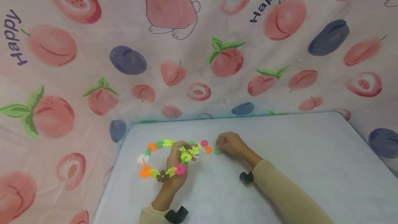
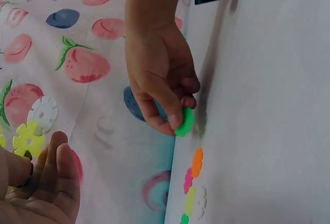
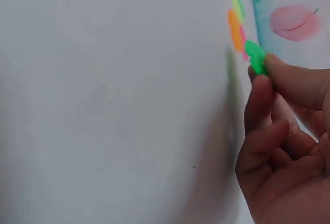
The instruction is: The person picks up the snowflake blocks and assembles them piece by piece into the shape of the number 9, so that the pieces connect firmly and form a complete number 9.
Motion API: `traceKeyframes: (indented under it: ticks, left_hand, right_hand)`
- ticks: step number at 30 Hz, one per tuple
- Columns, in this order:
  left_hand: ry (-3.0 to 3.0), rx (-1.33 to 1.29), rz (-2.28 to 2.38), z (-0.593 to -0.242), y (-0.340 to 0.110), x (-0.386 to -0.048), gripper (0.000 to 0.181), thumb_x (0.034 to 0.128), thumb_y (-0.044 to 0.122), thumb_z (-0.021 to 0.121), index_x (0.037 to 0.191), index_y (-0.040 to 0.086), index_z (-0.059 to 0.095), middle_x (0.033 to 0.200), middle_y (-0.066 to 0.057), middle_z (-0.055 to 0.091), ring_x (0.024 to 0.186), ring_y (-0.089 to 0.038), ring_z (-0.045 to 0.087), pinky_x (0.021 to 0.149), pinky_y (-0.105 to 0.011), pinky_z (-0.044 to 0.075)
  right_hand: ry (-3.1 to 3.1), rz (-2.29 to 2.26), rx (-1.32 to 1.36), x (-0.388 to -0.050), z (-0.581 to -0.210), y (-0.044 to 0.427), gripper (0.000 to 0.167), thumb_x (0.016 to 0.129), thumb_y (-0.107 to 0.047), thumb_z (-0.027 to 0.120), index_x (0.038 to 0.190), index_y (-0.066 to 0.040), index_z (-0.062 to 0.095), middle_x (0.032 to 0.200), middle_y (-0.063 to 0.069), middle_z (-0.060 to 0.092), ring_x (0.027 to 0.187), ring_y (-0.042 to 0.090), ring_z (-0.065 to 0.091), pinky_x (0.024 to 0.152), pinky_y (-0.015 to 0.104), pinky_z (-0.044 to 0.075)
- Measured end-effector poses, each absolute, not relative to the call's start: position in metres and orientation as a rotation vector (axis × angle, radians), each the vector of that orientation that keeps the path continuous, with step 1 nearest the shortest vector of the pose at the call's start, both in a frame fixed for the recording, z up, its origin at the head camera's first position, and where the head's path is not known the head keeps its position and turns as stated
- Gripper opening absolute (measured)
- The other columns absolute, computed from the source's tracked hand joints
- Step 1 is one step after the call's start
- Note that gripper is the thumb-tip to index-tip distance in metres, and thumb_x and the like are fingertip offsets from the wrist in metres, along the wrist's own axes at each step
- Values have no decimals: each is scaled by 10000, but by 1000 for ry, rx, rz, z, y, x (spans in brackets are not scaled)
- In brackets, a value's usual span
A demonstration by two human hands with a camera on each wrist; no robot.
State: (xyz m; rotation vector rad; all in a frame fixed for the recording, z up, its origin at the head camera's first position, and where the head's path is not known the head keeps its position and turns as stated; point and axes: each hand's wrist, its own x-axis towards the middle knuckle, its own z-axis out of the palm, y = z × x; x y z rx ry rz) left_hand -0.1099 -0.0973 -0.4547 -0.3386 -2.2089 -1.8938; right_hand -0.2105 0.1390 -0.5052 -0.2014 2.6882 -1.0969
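In the head view, with 12 o'clock at its top, a chain of interlocking flower discs (image 1: pixel 162 176) is gripped by the left hand (image 1: pixel 177 165). A loop is formed by it toward 9 o'clock, and its long axis is directed roughly from 9 to 3. Whether the loop is closed cannot be told, because one part is hidden by the fingers. At about 2 o'clock from this hand, a green flower disc (image 3: pixel 256 56) is pinched by the right hand (image 1: pixel 231 143) near the white table (image 1: pixel 295 168). Only one edge is held, probably so that the slots of the free rim are left uncovered. In the right wrist view this disc is seen nearly edge-on, its long axis from 11 to 5 o'clock, the free rim pointed to 11. Between the hands, a pink disc (image 1: pixel 204 143) and an orange disc (image 1: pixel 208 150) are placed, perhaps for easy reach.
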Motion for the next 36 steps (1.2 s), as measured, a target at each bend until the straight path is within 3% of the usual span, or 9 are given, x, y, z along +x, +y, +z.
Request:
traceKeyframes:
  ticks: [8, 15, 24, 29, 36]
  left_hand:
    - [-2203, -358, -1843, -459, -97, -113, 322, 946, -144, 485, 1208, 35, 540, 1150, -149, 716, 935, -206, 717, 818, -226, 591]
    - [-2209, -338, -1872, -457, -97, -114, 302, 963, -127, 491, 1224, 18, 534, 1153, -130, 707, 896, -247, 719, 833, -216, 585]
    - [-2192, -419, -1806, -459, -98, -114, 303, 962, -130, 492, 1219, 26, 523, 1165, -137, 724, 873, -285, 730, 823, -227, 591]
    - [-2180, -436, -1802, -459, -98, -114, 288, 967, -117, 515, 1208, 40, 526, 1163, -121, 729, 915, -205, 718, 820, -221, 592]
    - [-2197, -481, -1755, -458, -95, -113, 350, 926, -169, 522, 1206, 41, 541, 1164, -104, 738, 906, -217, 715, 807, -258, 607]
  right_hand:
    - [2435, -1384, -181, -187, -488, 144, 85, 917, -283, 743, 963, -214, 760, 914, -23, 708, 856, 176, 655, 791, 318, 563]
    - [2185, -1613, -198, -169, -469, 141, 204, 909, -303, 773, 1029, -141, 744, 964, 77, 692, 882, 275, 693, 830, 360, 608]
    - [1876, -1807, -178, -155, -453, 135, 264, 948, -190, 729, 1126, 2, 697, 892, 41, 688, 771, 180, 638, 757, 272, 583]
    - [1813, -1833, -194, -151, -449, 132, 282, 959, -220, 719, 1114, 12, 681, 887, 43, 688, 766, 189, 634, 767, 280, 578]
    - [1750, -1875, -173, -151, -449, 131, 220, 974, -179, 689, 1083, 12, 685, 846, 44, 672, 737, 153, 619, 730, 258, 557]
